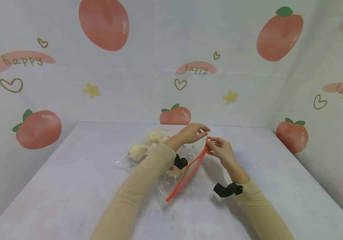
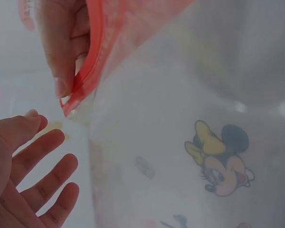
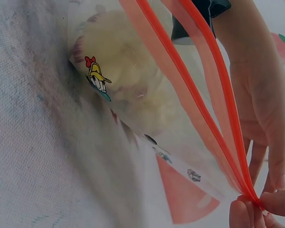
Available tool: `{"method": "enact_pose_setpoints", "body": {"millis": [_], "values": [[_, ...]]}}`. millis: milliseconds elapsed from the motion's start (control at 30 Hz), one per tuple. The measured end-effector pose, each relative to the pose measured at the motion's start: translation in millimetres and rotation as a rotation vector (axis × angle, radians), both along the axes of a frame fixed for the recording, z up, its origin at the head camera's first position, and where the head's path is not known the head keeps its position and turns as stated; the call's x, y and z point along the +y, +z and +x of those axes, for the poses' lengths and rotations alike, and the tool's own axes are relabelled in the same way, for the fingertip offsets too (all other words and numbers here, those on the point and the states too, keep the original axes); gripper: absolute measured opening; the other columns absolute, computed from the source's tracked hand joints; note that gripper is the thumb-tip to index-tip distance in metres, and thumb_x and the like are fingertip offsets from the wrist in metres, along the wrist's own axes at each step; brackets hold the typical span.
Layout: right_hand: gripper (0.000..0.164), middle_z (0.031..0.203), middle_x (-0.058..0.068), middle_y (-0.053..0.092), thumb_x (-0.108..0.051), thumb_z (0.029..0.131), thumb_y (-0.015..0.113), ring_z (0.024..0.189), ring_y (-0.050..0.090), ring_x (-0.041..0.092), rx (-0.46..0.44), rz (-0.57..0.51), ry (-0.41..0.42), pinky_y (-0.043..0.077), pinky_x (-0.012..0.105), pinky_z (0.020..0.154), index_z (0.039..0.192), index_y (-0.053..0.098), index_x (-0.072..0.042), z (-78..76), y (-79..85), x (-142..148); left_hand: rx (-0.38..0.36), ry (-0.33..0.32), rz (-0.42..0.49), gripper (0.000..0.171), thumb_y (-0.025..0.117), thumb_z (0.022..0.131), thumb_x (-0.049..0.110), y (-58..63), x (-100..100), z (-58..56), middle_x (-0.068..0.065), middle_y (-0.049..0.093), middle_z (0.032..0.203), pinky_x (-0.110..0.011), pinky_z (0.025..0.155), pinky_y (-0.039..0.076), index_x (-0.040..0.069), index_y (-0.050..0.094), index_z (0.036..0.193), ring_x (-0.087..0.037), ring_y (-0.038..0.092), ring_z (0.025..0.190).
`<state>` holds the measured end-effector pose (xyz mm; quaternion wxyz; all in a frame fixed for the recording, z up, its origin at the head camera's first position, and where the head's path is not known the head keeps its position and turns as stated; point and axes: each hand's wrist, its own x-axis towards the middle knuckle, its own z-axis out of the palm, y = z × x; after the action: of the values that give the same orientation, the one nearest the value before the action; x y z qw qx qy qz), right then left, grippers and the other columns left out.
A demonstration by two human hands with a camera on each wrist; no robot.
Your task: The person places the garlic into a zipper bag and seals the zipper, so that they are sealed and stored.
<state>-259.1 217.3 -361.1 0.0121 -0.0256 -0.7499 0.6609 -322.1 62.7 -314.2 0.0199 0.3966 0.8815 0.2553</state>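
A clear zip bag (image 1: 163,185) with cartoon prints lies on the table, several pale garlic bulbs (image 1: 137,152) inside it. Its red zip strip (image 3: 178,64) runs along the near right side, the two edges parted in the middle and meeting at the far end. My right hand (image 1: 221,150) pinches that far end between thumb and fingers. Just beyond, my left hand (image 1: 189,132) reaches across the bag, fingers apart and loosely bent. In the left wrist view the left hand (image 2: 31,171) holds nothing and is separate from the strip.
The pale table (image 1: 69,186) stretches around the bag on all sides. A printed cloth backdrop (image 1: 147,93) stands behind and at both sides. Black wrist cameras (image 1: 226,190) sit on both wrists; the left forearm crosses over part of the bag.
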Motion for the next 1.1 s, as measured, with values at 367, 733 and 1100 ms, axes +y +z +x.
{"method": "enact_pose_setpoints", "body": {"millis": [367,733,1100], "values": [[0.038,0.071,-0.013,0.061,-0.014,0.093,0.057,0.067,0.063,-0.001,0.032,0.019,0.008,0.055,0.019,0.067,0.119,0.048,0.012,2.7,4.6,-3.4,-0.048,0.001,-0.046,0.028,0.05,0.097,0.018,-3.0,5.2,0.7,-0.002,0.063,0.125,-0.035,0.098,0.046,0.014,0.063,0.121,-0.022,0.057,0.117],[0.037,0.072,-0.013,0.061,-0.017,0.093,0.058,0.067,0.063,0.0,0.023,0.033,0.005,0.055,0.02,0.066,0.117,0.051,0.01,2.6,3.8,-4.8,-0.064,0.063,0.001,0.021,0.052,0.096,0.018,-8.2,4.9,3.4,-0.004,0.067,0.115,-0.028,0.086,0.049,0.011,0.067,0.109,-0.018,0.061,0.103],[0.024,0.075,-0.011,0.059,-0.021,0.094,0.055,0.067,0.061,0.003,0.031,0.058,0.002,0.054,0.019,0.064,0.102,0.055,0.002,1.0,3.4,-4.4,0.015,0.168,-0.051,0.018,0.053,0.095,0.024,-7.1,6.9,8.8,0.002,0.067,0.112,-0.028,0.08,0.049,0.016,0.068,0.102,-0.014,0.062,0.1]]}}
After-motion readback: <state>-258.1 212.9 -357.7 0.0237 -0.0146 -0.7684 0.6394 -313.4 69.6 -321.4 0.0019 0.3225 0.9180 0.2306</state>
